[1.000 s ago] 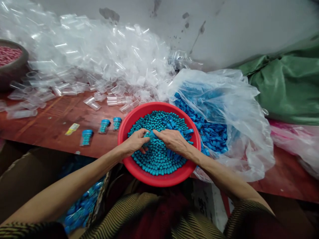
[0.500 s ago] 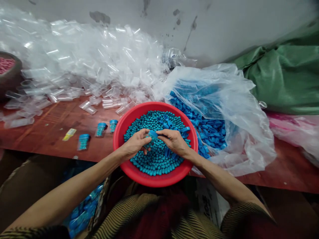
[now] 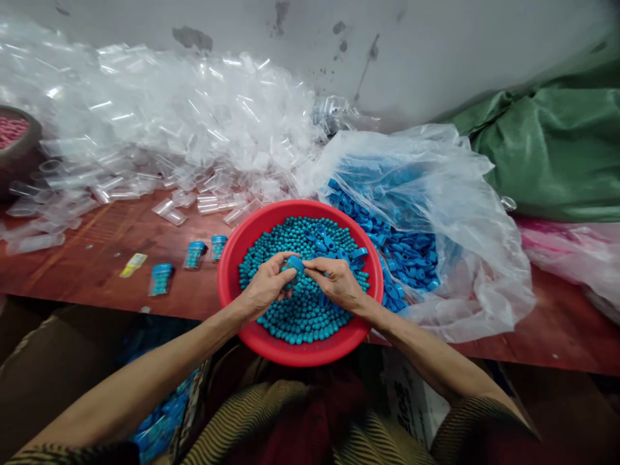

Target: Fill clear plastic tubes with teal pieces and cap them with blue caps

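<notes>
Over a red plastic basin point(image 3: 227, 278) heaped with teal round beads point(image 3: 300, 329), my left hand point(image 3: 265, 284) is closed around a small clear jar with a blue cap point(image 3: 294, 263). My fingers hide most of the jar's body. The thumb and fingers of my right hand point(image 3: 336, 281) are pinched at the right edge of that cap. Several blue whistle-shaped plastic pieces point(image 3: 325, 243) lie on the beads behind and beside my right hand. Left of the basin, capped jars of beads point(image 3: 161, 279) stand on the red-brown table.
Clear empty tubes point(image 3: 194, 116) pile up along the wall. A plastic bag point(image 3: 477, 258) spills more blue pieces point(image 3: 411, 258) right of the basin. A green sack point(image 3: 547, 148) is at back right, a bowl of pink pieces point(image 3: 19, 155) far left. Below the table, a box holds blue-capped jars point(image 3: 159, 413).
Both hands stay at the capped jar over the basin, with only slight finger shifts. My left fingers are drawn in a little closer around it. The whole view has shifted slightly.
</notes>
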`<state>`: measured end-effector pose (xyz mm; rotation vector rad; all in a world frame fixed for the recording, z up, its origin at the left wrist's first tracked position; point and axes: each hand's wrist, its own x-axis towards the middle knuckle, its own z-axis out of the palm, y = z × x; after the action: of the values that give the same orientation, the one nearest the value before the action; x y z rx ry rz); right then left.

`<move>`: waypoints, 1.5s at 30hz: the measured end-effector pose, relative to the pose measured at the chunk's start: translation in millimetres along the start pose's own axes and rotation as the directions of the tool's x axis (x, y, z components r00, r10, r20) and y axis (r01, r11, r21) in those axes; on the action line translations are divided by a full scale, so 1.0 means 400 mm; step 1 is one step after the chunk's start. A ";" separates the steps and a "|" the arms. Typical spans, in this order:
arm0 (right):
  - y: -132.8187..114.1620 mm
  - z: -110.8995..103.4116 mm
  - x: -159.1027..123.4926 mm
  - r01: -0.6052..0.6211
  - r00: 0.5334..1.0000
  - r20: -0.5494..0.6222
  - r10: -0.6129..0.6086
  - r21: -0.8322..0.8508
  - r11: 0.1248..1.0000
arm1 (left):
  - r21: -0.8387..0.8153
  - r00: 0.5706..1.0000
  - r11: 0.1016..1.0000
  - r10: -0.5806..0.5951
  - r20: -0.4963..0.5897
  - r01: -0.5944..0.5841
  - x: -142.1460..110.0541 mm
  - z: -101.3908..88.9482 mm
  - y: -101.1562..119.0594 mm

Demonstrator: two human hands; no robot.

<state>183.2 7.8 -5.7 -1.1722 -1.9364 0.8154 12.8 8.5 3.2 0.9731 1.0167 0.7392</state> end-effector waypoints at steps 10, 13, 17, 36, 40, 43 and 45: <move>0.024 -0.029 0.026 -0.196 0.966 0.221 0.135 0.283 0.939 | 0.212 0.994 0.977 -0.008 0.105 -0.015 -0.003 -0.033 0.002; 0.026 -0.016 0.026 -0.399 0.916 0.227 0.332 0.409 0.821 | 0.272 0.993 0.962 -0.012 0.115 -0.020 -0.007 -0.032 0.000; -0.002 0.006 0.009 -0.314 0.949 0.098 0.299 0.213 0.925 | 0.239 1.000 0.971 0.024 0.013 -0.026 -0.015 0.003 -0.008; -0.072 0.054 -0.029 0.071 0.971 0.233 0.061 -0.518 0.852 | 0.454 0.912 0.845 0.384 -0.146 -0.283 -0.015 0.072 -0.030; -0.058 0.038 -0.025 0.134 0.960 0.279 -0.031 -0.357 0.924 | 0.571 0.883 0.767 0.445 -0.146 -0.292 -0.035 0.044 -0.010; -0.033 0.034 -0.032 0.106 0.976 0.208 -0.064 -0.197 0.975 | 0.659 0.792 0.698 0.556 -0.253 -0.280 -0.065 -0.057 0.026; -0.018 0.039 -0.037 0.017 0.991 0.132 -0.001 -0.122 0.992 | 0.746 0.663 0.638 0.644 -0.382 -0.190 -0.080 -0.156 0.044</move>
<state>171.8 -10.7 -12.2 -1.2072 -2.1243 0.7963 -57.9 7.2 17.7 1.7118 1.7296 1.2196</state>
